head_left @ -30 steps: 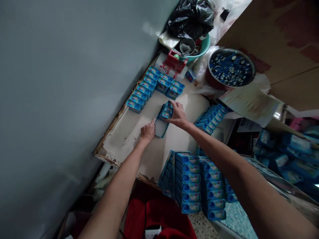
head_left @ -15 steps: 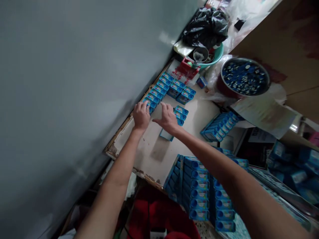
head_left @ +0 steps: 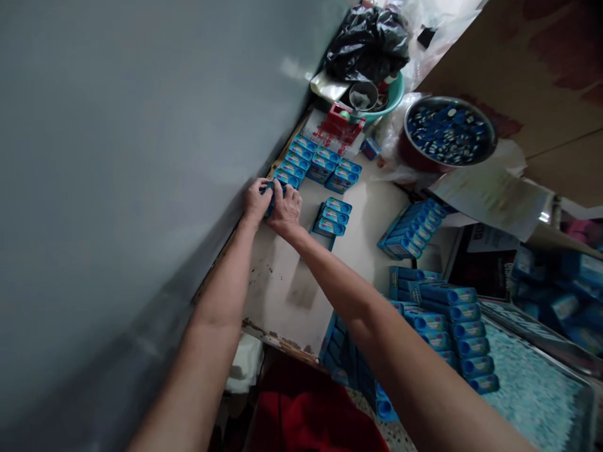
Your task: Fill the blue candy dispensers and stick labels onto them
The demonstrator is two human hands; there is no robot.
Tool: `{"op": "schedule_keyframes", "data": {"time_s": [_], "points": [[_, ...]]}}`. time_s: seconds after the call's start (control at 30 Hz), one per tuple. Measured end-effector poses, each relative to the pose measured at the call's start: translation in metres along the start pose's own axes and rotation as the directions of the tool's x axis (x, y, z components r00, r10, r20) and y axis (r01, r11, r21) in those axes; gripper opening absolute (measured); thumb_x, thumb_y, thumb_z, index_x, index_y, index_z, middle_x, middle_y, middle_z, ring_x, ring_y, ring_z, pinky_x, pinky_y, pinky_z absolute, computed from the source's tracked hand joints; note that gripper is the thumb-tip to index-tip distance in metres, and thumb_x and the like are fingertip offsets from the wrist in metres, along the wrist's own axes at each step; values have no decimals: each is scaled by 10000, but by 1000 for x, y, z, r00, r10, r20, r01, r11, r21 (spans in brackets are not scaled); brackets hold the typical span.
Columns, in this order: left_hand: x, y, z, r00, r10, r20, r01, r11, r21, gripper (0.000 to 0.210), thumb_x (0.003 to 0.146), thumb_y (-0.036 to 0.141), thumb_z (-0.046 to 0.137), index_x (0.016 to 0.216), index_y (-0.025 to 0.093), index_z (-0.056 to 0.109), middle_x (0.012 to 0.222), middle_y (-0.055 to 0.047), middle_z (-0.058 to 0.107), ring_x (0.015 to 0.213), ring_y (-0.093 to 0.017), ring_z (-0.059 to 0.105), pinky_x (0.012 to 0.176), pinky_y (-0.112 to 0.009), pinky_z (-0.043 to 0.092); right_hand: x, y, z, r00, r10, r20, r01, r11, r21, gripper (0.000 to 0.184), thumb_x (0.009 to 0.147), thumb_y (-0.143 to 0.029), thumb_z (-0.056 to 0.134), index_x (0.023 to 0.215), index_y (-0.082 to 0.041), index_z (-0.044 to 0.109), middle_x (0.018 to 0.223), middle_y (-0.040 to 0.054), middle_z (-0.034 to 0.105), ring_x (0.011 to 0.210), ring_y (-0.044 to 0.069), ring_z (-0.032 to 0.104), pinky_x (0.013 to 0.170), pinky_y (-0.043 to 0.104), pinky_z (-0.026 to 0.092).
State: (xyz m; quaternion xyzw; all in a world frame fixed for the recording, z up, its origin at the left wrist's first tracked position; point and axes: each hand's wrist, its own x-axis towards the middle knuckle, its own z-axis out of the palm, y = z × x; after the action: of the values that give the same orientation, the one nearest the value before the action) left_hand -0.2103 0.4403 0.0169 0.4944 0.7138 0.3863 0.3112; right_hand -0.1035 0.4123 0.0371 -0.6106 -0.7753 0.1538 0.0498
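A row of small blue boxes (head_left: 296, 159) with round holes in their tops runs along the wall side of the table. At the near end of this row, my left hand (head_left: 255, 203) grips a blue box (head_left: 270, 194) from the wall side. My right hand (head_left: 286, 212) is pressed against that same box from the other side, its fingers bent over the top. Between the hands most of the box is hidden. To the right of my right hand, a short group of blue boxes (head_left: 335, 216) sits in an open tray (head_left: 321, 238).
Stacked blue boxes (head_left: 471, 333) stand at the near right, with another bundle (head_left: 412, 229) behind them. A metal pot (head_left: 450, 164) of small blue-and-white pieces, a green basin (head_left: 398, 94) and a black plastic bag (head_left: 367, 47) sit farther back. A grey wall (head_left: 141, 157) borders the left.
My right hand has moved left from beside the tray to the end of the wall-side row, closing in with my left hand on a box there. The camera view has shifted slightly.
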Motion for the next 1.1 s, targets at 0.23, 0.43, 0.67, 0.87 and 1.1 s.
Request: {"op": "schedule_keyframes", "data": {"time_s": [0.23, 0.43, 0.67, 0.87, 1.1], "points": [[-95, 12, -60, 923, -18, 385, 156, 931, -331, 631, 882, 600, 702, 1343, 169, 670, 1353, -141, 699, 1240, -295, 661, 1038, -383, 557, -98, 10, -33, 992, -92, -88, 102, 989, 110, 1027, 727, -345, 755, 1638, -186, 308, 1465, 186, 427, 1325, 373, 400, 1150, 518, 377], [-188, 9, -32, 788, 82, 610, 189, 911, -366, 1173, 672, 245, 892, 1662, 327, 268, 1704, -135, 342, 1491, -331, 470, 1173, -471, 484, -175, 72, -48, 972, -84, -218, 105, 991, 84, 898, 774, -316, 728, 1594, -157, 398, 1485, 200, 401, 1381, 390, 366, 1204, 568, 365], [-179, 10, 36, 862, 299, 409, -205, 944, -258, 860, 814, 42, 592, 1621, 257, 392, 1604, -96, 515, 1437, -251, 545, 1227, -416, 437, -173, 94, -29, 964, -43, -262, 45, 999, 0, 822, 800, -127, 622, 1596, -191, 426, 1526, 176, 396, 1446, 360, 351, 1218, 572, 380], [-183, -1, 51, 848, 388, 361, -282, 907, -312, 810, 865, 64, 547, 1629, 273, 381, 1610, -71, 509, 1436, -243, 551, 1208, -403, 465, -182, 103, -20, 946, -23, -324, 18, 1000, -19, 714, 862, -76, 521, 1553, -255, 513, 1554, 143, 403, 1518, 344, 306, 1230, 582, 375], [-191, -12, 59, 888, 334, 317, -271, 935, -226, 805, 856, 53, 535, 1618, 278, 405, 1603, -58, 518, 1448, -249, 538, 1224, -416, 454, -179, 108, -9, 935, -57, -350, 61, 998, 1, 629, 912, -110, 517, 1523, -257, 552, 1545, 147, 423, 1522, 340, 318, 1241, 574, 369]]}}
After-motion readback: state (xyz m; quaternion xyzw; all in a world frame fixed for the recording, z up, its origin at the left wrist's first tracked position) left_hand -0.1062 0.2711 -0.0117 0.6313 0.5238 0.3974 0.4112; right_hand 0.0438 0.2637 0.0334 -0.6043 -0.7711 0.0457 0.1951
